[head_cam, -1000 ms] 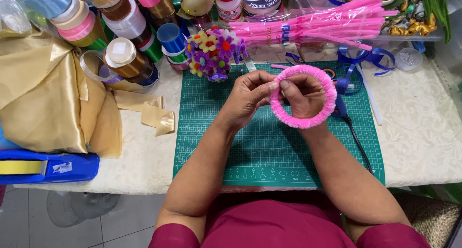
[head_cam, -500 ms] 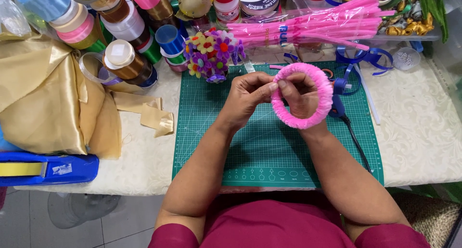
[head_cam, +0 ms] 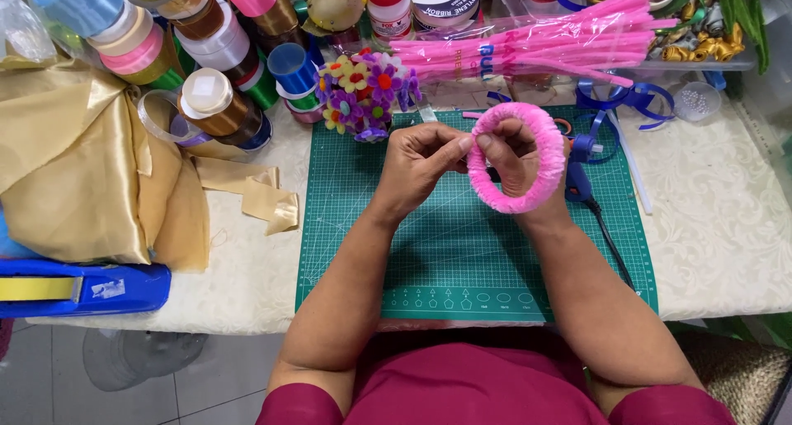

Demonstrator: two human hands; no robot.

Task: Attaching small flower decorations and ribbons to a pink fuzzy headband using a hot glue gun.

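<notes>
our table (head_cam: 726, 227) wore a pale patterned cloth, with a green cutting mat (head_cam: 462, 252) laid in the middle of it. over the mat we held a fuzzy pink ring (head_cam: 540, 157) up in the air, tilted toward the camera. our right hand (head_cam: 516, 165) passed through the ring's opening, its fingers curled closed around the near side of the ring. our left hand (head_cam: 421, 165) sat just beside it, thumb and fingertips pinched shut on the ring's left edge, so both hands touched the ring and met each other there. behind the ring a bundle of pink pipe cleaners in a clear bag (head_cam: 536, 45) lay across the back of the table. a small bunch of felt flowers (head_cam: 363, 91) in purple, yellow and red stood at the mat's far left corner. a blue glue gun (head_cam: 582, 157) lay half hidden behind the right hand, its dark cord trailing down the mat. spools of ribbon (head_cam: 214, 95) crowded the back left, and gold satin cloth (head_cam: 82, 169) spread out at the left, with a blue tool (head_cam: 82, 286) near the table's front edge.
</notes>
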